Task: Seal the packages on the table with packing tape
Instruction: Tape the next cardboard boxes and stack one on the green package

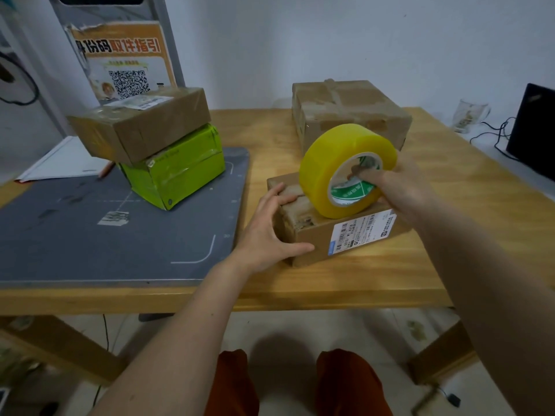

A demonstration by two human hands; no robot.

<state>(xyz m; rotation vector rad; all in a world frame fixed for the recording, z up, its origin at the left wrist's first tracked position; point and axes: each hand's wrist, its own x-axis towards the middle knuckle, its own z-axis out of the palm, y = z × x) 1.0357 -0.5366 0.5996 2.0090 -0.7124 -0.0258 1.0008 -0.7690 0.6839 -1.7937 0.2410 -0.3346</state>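
Observation:
A small brown cardboard package [318, 238] with a white shipping label lies on the wooden table [390, 265] near its front edge. A big yellow roll of packing tape [336, 163] stands on edge on top of this package. My right hand [399, 190] grips the roll with fingers hooked into its core. My left hand [270, 229] holds the package's left end, fingers on top and thumb along the front face. A larger taped brown box [348, 112] sits behind the roll.
At the left, a brown box [141, 124] is stacked on a green box [177, 172] on a grey mat [90, 235]. A glass mug [468, 115], cables and a black device [534, 130] stand at the far right. A poster stand rises behind.

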